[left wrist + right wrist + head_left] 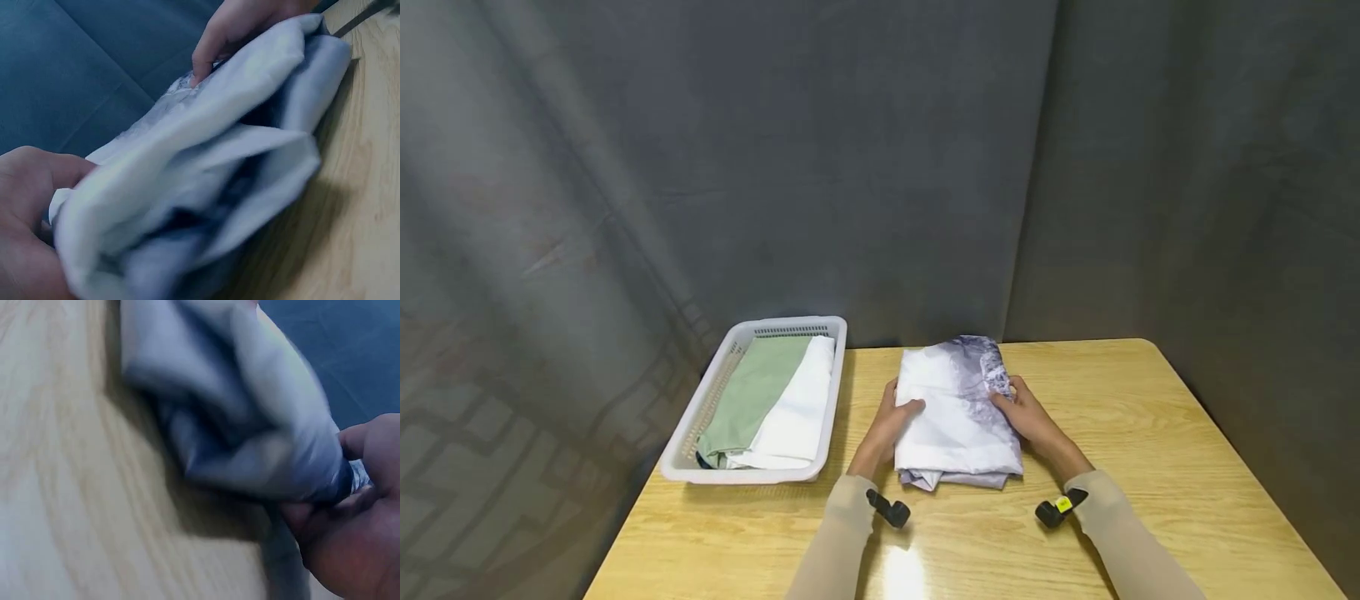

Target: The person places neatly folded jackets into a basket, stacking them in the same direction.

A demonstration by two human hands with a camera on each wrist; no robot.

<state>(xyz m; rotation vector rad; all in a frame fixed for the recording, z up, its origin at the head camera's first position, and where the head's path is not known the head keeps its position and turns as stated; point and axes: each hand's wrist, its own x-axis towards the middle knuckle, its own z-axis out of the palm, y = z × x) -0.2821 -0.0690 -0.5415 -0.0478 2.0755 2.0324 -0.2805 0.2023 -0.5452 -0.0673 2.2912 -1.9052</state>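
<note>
A folded white cloth with a grey-purple print [957, 412] is held between both hands over the middle of the table. My left hand [891, 423] grips its left side, thumb on top and fingers beneath. On the opposite side my right hand [1033, 419] pinches the printed edge, its thumb likewise on top. The left wrist view shows loose layers of the folded cloth [187, 150] gaping at the near end. In the right wrist view, the cloth [250, 406] is blurred, and the right hand's fingers [300, 515] curl under its edge.
To the left stands a white plastic basket [672, 450] holding a folded green cloth [760, 387] and a white cloth [801, 408]. The wooden table [1120, 417] reaches back to a dark grey curtain [850, 167]. Black wrist cameras [895, 512] sit on both forearms.
</note>
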